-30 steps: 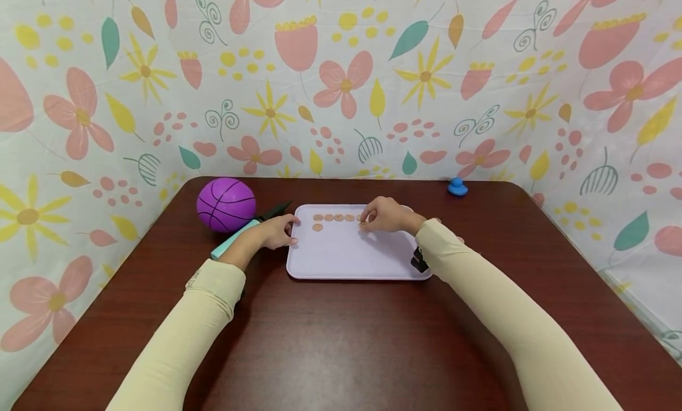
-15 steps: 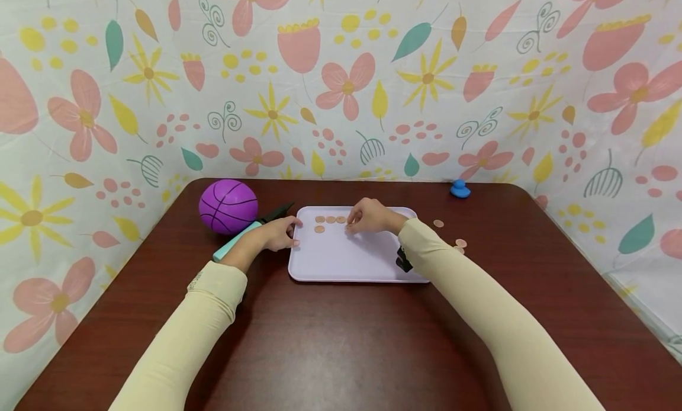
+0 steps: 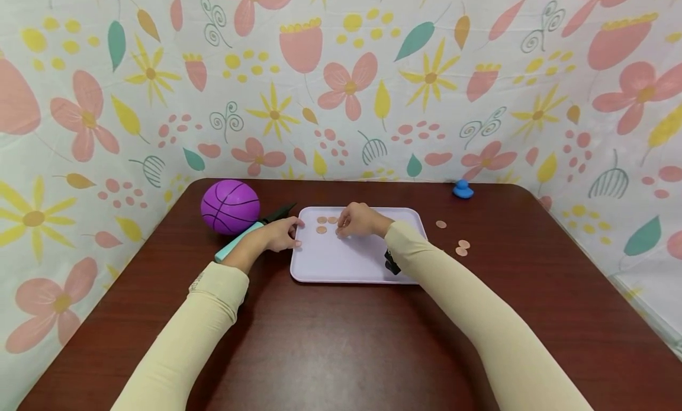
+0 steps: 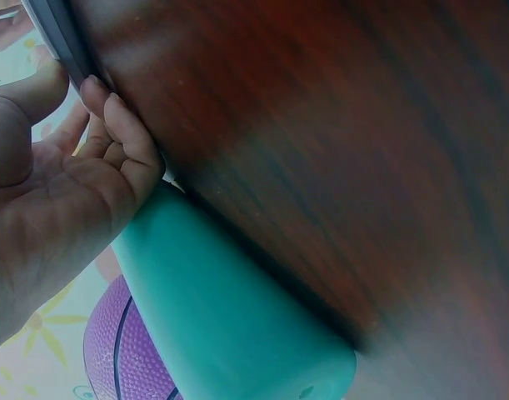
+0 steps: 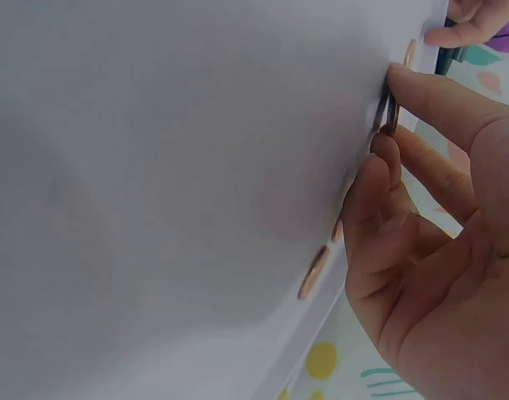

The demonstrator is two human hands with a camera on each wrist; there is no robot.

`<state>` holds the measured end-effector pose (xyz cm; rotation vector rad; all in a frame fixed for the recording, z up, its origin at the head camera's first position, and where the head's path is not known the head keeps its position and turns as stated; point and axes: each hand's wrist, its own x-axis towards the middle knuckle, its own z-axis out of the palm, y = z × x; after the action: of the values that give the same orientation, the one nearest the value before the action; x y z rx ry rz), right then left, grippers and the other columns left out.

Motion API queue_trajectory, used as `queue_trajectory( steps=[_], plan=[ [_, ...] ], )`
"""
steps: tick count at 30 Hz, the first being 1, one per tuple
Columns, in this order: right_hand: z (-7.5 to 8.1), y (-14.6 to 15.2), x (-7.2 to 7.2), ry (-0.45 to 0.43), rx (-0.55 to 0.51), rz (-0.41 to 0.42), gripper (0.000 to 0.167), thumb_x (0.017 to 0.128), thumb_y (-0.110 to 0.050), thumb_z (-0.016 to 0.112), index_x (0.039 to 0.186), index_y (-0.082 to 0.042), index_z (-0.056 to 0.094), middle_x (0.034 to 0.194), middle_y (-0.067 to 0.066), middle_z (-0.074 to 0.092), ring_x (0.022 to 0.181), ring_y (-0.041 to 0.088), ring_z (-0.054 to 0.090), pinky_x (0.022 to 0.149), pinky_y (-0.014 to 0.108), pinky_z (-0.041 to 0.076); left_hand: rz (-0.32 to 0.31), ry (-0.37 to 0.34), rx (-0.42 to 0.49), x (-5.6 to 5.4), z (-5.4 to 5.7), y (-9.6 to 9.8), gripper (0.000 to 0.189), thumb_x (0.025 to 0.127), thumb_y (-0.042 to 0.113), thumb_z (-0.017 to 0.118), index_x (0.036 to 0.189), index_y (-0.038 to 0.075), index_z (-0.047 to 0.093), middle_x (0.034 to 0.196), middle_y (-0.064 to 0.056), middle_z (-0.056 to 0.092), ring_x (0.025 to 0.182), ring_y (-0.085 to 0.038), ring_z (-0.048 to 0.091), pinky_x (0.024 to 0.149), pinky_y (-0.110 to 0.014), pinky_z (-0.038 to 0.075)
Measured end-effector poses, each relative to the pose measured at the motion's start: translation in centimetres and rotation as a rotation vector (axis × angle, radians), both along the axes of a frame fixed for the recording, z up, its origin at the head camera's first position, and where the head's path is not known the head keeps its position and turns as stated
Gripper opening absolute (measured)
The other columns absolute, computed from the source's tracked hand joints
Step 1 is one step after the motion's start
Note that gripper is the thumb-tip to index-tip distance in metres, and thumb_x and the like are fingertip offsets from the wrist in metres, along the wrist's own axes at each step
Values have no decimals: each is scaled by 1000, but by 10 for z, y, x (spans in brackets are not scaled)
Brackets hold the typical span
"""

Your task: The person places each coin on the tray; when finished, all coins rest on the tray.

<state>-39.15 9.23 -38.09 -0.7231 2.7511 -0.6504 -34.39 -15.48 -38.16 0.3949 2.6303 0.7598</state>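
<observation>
A pale lilac tray (image 3: 351,260) lies on the table. My left hand (image 3: 279,234) holds its left rim, with the thumb and curled fingers at the edge in the left wrist view. Over the tray's upper left, my right hand (image 3: 362,220) pinches a copper coin (image 5: 392,115) between thumb and forefinger. Near it on the tray, a coin (image 3: 322,220) and another coin (image 3: 333,220) lie in the back row. One more coin (image 3: 321,230) lies just in front of that row. The right hand hides part of the row; further coins (image 5: 314,272) show in the right wrist view.
Right of the tray lie a loose coin (image 3: 441,224) and two touching coins (image 3: 462,248). A purple ball (image 3: 230,207) and a teal tapered object (image 3: 238,242) with a black end stand beside the left hand. A blue rubber duck (image 3: 463,189) sits at the back right.
My right hand has moved left across the tray, tracking along the coin row toward its left end. The loose coins on the table have come out from behind the right arm. The left hand stays at the rim.
</observation>
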Motion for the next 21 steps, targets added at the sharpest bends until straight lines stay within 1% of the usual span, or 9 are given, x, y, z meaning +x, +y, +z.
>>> queue_trajectory(
  steps=[6, 12, 17, 21],
  plan=[
    [-3, -6, 1, 17, 6, -15, 19, 83, -25, 82, 93, -9, 76, 87, 0, 71, 80, 13, 60, 72, 26, 48, 0, 6, -6, 1, 1, 0, 50, 96, 14, 65, 140, 5, 44, 106, -13, 52, 73, -19, 52, 63, -25, 45],
    [-4, -11, 1, 8, 10, -42, 19, 84, -25, 81, 92, -9, 76, 88, -1, 71, 79, 12, 60, 72, 25, 48, -7, 16, -20, 0, 0, 0, 50, 96, 15, 65, 140, 5, 44, 105, -13, 52, 75, -19, 52, 64, -25, 44],
    [-4, -13, 3, 26, 3, -56, 19, 83, -23, 82, 91, -8, 76, 88, 1, 71, 80, 12, 60, 72, 25, 49, 3, 7, -13, 1, 0, 0, 50, 96, 15, 65, 140, 5, 44, 106, -13, 51, 75, -19, 52, 64, -25, 44],
    [-5, -12, 3, 30, 4, -61, 18, 83, -22, 82, 92, -8, 76, 89, 0, 72, 81, 13, 62, 73, 25, 50, -6, 18, -16, 0, 0, 0, 49, 96, 15, 65, 140, 5, 45, 105, -13, 51, 75, -19, 51, 65, -25, 43]
  ],
)
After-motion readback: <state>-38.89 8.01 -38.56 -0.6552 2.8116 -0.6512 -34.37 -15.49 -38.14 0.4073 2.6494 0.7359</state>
